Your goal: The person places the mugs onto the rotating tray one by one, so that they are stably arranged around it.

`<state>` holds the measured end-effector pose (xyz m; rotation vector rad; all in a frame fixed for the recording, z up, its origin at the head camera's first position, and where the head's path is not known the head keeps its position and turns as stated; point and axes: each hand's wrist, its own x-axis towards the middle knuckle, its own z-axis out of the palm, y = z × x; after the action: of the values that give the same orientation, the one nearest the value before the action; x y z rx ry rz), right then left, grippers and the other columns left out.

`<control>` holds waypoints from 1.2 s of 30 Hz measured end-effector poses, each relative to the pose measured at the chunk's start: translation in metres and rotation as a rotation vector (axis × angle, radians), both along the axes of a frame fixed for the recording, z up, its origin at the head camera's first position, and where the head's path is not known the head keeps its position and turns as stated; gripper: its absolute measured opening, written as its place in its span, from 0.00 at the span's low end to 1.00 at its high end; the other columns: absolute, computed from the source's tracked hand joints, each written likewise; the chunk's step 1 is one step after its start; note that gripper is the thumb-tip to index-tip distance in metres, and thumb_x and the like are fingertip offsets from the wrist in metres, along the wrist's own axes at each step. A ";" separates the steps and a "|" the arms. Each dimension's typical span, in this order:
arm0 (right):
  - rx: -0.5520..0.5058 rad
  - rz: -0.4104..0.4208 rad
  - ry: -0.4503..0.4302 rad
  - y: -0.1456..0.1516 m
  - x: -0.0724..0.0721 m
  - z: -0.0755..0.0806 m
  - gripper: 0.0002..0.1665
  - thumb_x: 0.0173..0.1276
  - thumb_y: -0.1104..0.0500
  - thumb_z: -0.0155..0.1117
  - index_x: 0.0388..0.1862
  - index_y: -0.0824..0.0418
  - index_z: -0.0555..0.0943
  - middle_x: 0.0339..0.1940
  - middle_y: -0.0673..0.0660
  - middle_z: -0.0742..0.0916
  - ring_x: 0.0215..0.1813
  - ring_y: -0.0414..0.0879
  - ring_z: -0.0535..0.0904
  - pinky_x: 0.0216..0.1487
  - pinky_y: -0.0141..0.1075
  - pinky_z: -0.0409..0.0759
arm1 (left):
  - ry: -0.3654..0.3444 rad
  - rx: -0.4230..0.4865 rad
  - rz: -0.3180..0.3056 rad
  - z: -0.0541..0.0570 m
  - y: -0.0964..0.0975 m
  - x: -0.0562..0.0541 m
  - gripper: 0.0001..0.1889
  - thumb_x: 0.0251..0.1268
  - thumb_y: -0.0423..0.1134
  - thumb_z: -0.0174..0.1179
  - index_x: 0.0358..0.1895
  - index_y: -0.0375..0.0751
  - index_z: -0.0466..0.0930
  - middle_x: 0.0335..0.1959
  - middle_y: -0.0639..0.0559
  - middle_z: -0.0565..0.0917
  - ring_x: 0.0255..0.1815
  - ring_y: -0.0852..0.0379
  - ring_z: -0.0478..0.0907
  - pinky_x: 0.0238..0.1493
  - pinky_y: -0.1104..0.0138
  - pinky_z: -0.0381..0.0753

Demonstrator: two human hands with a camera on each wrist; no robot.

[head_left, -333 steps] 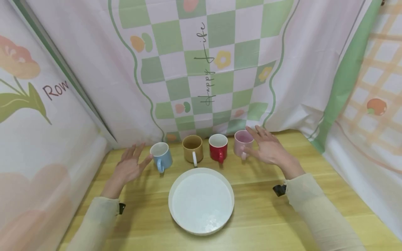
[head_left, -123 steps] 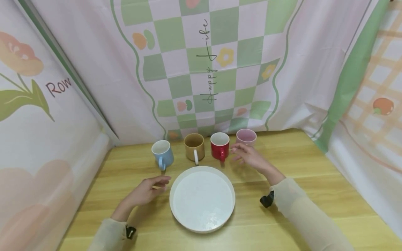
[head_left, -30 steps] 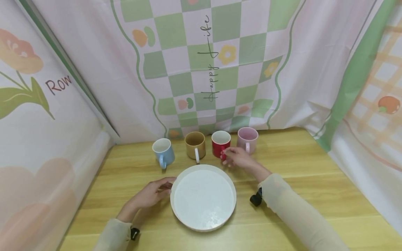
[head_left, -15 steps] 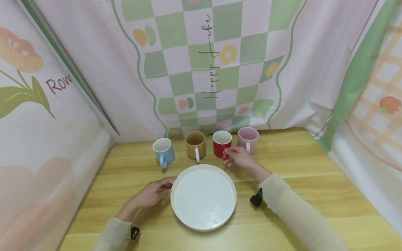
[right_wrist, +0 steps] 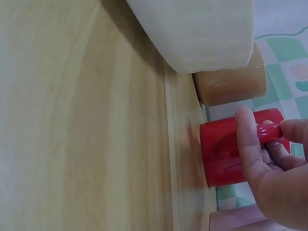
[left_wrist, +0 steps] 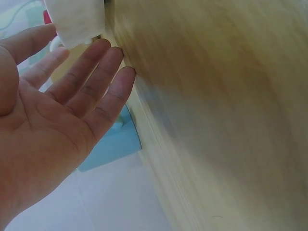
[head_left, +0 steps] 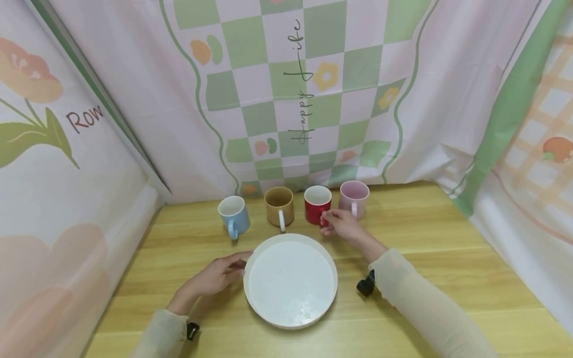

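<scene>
My right hand [head_left: 343, 224] pinches the handle of the red mug [head_left: 313, 213] between thumb and fingers. In the right wrist view, the red mug [right_wrist: 219, 166] stands on the table with its glossy handle [right_wrist: 269, 132] between the thumb and curled fingers. My left hand [head_left: 215, 276] is at the left side of the round white tray [head_left: 291, 283], fingertips right at its rim. The left wrist view shows the left hand [left_wrist: 62, 110] palm-side, fingers loosely extended, thumb and index finger near the tray wall [left_wrist: 79, 19]. Nothing lies in the tray.
A blue mug [head_left: 236, 219], a brown mug [head_left: 275, 213] with a white handle and a pink mug [head_left: 348, 201] share the row with the red one along the back of the wooden table [head_left: 403, 298]. A printed curtain [head_left: 313, 109] hangs close behind them.
My right hand has gone from the pink mug to the red mug's handle, and the red mug has since turned slightly. My left hand has come from beside the blue mug to the tray.
</scene>
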<state>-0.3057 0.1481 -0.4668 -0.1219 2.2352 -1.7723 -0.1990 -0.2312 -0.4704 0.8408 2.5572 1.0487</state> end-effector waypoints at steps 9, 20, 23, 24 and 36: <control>-0.003 -0.024 0.023 0.002 0.003 0.003 0.22 0.82 0.57 0.46 0.59 0.76 0.73 0.48 0.65 0.81 0.44 0.52 0.85 0.52 0.42 0.87 | 0.005 -0.007 0.000 0.000 -0.001 -0.002 0.26 0.77 0.38 0.52 0.76 0.44 0.63 0.65 0.43 0.79 0.61 0.45 0.81 0.64 0.51 0.79; 0.022 -0.012 0.040 0.003 0.013 0.010 0.21 0.82 0.58 0.46 0.61 0.75 0.72 0.48 0.66 0.80 0.40 0.48 0.85 0.49 0.40 0.88 | -0.006 -0.017 0.006 0.000 -0.001 -0.002 0.26 0.77 0.37 0.52 0.76 0.45 0.63 0.64 0.43 0.80 0.61 0.46 0.81 0.64 0.50 0.79; 0.011 0.001 0.050 0.003 0.015 0.011 0.21 0.82 0.59 0.45 0.60 0.76 0.72 0.46 0.65 0.81 0.39 0.48 0.85 0.48 0.40 0.88 | -0.004 -0.018 0.008 0.001 -0.001 -0.002 0.26 0.77 0.36 0.52 0.76 0.45 0.63 0.64 0.42 0.80 0.61 0.45 0.81 0.64 0.50 0.79; 0.007 0.005 0.055 0.003 0.016 0.012 0.21 0.82 0.59 0.45 0.60 0.76 0.72 0.46 0.65 0.81 0.39 0.48 0.85 0.48 0.40 0.88 | -0.005 -0.018 0.008 0.000 -0.002 -0.002 0.26 0.77 0.36 0.52 0.76 0.45 0.62 0.64 0.42 0.80 0.61 0.45 0.81 0.64 0.50 0.79; 0.021 0.030 0.082 0.005 0.027 0.019 0.19 0.82 0.59 0.46 0.56 0.76 0.73 0.45 0.65 0.80 0.41 0.53 0.84 0.50 0.45 0.88 | -0.036 -0.003 0.009 0.001 -0.002 0.001 0.27 0.78 0.38 0.52 0.76 0.46 0.62 0.65 0.43 0.80 0.61 0.45 0.80 0.64 0.50 0.80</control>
<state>-0.2787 0.1532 -0.4474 -0.2262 2.2954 -1.7573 -0.1980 -0.2332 -0.4698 0.8024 2.5343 1.0532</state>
